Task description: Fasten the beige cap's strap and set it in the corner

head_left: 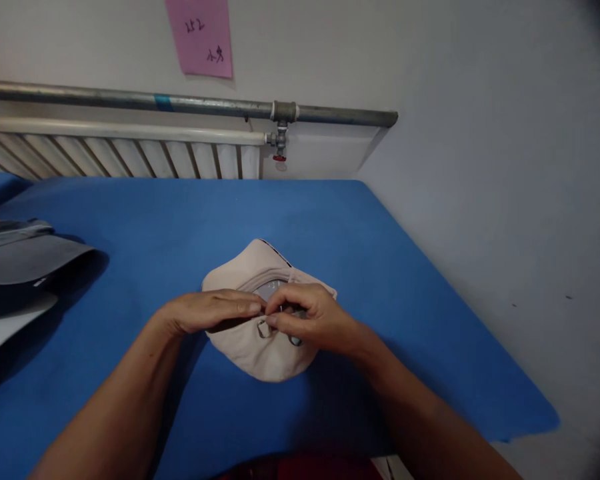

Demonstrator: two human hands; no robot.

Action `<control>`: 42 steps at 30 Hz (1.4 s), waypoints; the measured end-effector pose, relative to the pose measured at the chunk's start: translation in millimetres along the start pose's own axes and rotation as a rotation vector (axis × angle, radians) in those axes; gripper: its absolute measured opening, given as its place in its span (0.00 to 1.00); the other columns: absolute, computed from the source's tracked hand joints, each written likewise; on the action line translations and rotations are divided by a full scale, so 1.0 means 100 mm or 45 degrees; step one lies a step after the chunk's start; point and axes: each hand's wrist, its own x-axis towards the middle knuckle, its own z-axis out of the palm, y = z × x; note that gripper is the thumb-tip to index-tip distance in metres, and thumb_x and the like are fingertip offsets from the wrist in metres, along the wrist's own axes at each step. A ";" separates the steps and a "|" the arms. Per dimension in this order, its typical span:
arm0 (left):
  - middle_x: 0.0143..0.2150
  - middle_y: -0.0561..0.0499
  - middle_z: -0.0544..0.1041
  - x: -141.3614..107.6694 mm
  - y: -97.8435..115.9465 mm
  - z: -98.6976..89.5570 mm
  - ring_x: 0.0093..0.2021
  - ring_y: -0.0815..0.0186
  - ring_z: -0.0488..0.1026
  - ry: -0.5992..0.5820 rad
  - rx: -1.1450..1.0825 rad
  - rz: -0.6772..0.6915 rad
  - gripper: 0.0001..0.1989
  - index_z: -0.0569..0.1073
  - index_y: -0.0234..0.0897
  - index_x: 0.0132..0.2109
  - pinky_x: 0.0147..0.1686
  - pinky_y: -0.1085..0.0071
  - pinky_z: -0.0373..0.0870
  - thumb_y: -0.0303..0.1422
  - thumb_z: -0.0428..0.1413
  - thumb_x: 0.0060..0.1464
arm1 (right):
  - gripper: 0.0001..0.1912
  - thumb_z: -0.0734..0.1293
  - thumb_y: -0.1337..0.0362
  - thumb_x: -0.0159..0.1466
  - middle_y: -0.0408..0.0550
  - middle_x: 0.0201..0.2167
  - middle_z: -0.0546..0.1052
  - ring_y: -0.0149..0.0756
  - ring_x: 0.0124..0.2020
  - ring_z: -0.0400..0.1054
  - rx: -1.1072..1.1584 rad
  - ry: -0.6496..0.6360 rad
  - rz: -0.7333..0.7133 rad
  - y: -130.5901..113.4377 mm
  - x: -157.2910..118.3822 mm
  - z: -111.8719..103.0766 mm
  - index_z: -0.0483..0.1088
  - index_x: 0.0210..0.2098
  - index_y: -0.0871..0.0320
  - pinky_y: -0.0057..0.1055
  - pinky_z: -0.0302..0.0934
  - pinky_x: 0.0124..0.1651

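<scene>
Seemingly still mid-handling, the pale-pink cloth cap (275, 365) lies left of the blue tabletop's (410, 300) right edge, right hand (313, 315) pinching it beside a silvery metal buckle (264, 329), left hand (205, 311) straight-fingered, grip unclear

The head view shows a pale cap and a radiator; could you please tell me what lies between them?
In the head view, a stretch of blue tabletop lies between the pale cap and the radiator.

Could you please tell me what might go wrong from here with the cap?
The dark loops at the right hand look like scissor handles; any hidden tips could nick the pale cap or the left hand close by. The cap's fabric looks soft, so it might shift or bunch under the fingers.
</scene>
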 end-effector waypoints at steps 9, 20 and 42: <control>0.41 0.47 0.78 0.03 -0.08 0.05 0.44 0.62 0.73 0.007 -0.260 -0.085 0.11 0.79 0.36 0.41 0.47 0.70 0.68 0.35 0.55 0.57 | 0.03 0.71 0.70 0.56 0.38 0.26 0.74 0.28 0.28 0.67 -0.118 0.021 -0.156 -0.01 -0.02 -0.04 0.72 0.29 0.57 0.27 0.61 0.34; 0.36 0.45 0.79 0.01 0.02 0.07 0.34 0.66 0.75 0.103 -0.594 -0.116 0.08 0.78 0.32 0.40 0.35 0.74 0.71 0.27 0.60 0.49 | 0.05 0.70 0.70 0.54 0.38 0.26 0.72 0.29 0.28 0.65 -0.296 0.079 -0.135 0.04 -0.01 0.02 0.69 0.29 0.56 0.28 0.60 0.35; 0.32 0.51 0.79 0.06 -0.08 0.17 0.28 0.74 0.74 0.114 -0.624 -0.153 0.13 0.76 0.32 0.38 0.28 0.81 0.68 0.30 0.67 0.45 | 0.05 0.66 0.72 0.55 0.39 0.27 0.71 0.30 0.30 0.65 -0.293 0.073 -0.145 0.16 0.02 -0.04 0.67 0.28 0.57 0.28 0.58 0.36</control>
